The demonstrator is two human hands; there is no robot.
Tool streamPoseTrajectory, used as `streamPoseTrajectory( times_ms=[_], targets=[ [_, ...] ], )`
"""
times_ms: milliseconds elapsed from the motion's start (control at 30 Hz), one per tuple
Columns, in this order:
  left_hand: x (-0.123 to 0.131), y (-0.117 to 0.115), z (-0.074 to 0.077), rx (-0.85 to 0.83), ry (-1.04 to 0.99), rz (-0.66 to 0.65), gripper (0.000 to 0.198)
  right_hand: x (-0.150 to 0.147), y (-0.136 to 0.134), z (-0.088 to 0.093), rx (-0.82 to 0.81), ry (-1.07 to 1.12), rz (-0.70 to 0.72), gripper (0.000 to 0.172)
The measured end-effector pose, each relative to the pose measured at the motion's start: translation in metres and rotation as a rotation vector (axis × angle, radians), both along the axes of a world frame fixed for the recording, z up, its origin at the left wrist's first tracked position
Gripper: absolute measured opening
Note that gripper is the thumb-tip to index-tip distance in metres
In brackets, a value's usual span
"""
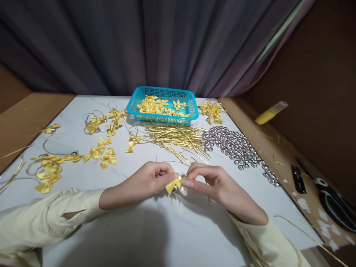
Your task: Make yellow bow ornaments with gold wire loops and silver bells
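Thumb and fingers of my left hand [151,181] pinch a yellow ribbon bow [170,187] low over the white board. My right hand [214,181] meets it from the other side, its thumb and forefinger closed at the bow's right edge on a thin gold cord [178,162]. Just under the bow shows a small silver bell [175,188]. Fingers hide part of the cord and the knot, if there is one. Beyond my hands lies a pile of gold cords [175,137], with many silver bells [233,144] heaped to its right.
A blue plastic basket [162,119] of yellow bows stands at the back. Bows with cords and bells [48,172] lie at left, more bows [211,111] at back right. Scissors [338,207], a black cutter [298,179], paper scraps and a yellow tube [271,113] sit along the right.
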State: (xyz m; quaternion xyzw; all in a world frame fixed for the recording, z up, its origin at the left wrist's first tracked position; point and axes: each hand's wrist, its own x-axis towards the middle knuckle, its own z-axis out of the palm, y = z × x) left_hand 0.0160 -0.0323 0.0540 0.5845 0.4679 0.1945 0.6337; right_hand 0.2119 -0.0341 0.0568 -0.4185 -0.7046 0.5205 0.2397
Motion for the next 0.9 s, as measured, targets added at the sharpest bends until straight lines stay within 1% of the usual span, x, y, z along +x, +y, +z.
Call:
streamPoseTrajectory(
  times_ms=[67,133,200,300,433,533,633,800,900],
  targets=[
    [-0.001,0.0,0.0,-0.033,-0.011,-0.009,0.025,0.0,-0.001,-0.002,0.077,-0.01,-0.034,0.01],
    [-0.002,0.001,-0.001,-0.092,-0.051,-0.017,0.027,0.0,-0.003,-0.002,0.195,0.006,-0.073,0.001],
    [-0.003,0.001,-0.002,-0.153,-0.105,-0.025,0.028,-0.001,-0.006,-0.001,0.331,0.024,-0.093,0.007],
    [-0.002,0.002,-0.002,-0.203,-0.149,-0.031,0.027,-0.002,-0.012,0.0,0.52,0.005,-0.066,0.011],
    [0.0,0.001,0.002,-0.246,-0.159,-0.043,0.025,-0.006,-0.016,-0.001,0.711,-0.073,-0.035,0.013],
    [0.001,0.001,0.003,-0.268,-0.139,-0.031,0.023,-0.008,-0.015,-0.004,0.775,-0.111,-0.023,0.014],
    [0.0,0.002,0.002,-0.263,-0.137,-0.031,0.021,-0.009,-0.014,-0.006,0.794,-0.14,-0.02,0.015],
    [0.0,0.002,-0.003,-0.255,-0.137,-0.024,0.021,-0.009,-0.013,-0.011,0.824,-0.152,0.0,0.022],
    [0.001,0.001,-0.008,-0.276,-0.145,-0.009,0.02,-0.01,-0.013,-0.015,0.883,-0.189,0.009,0.024]
  ],
)
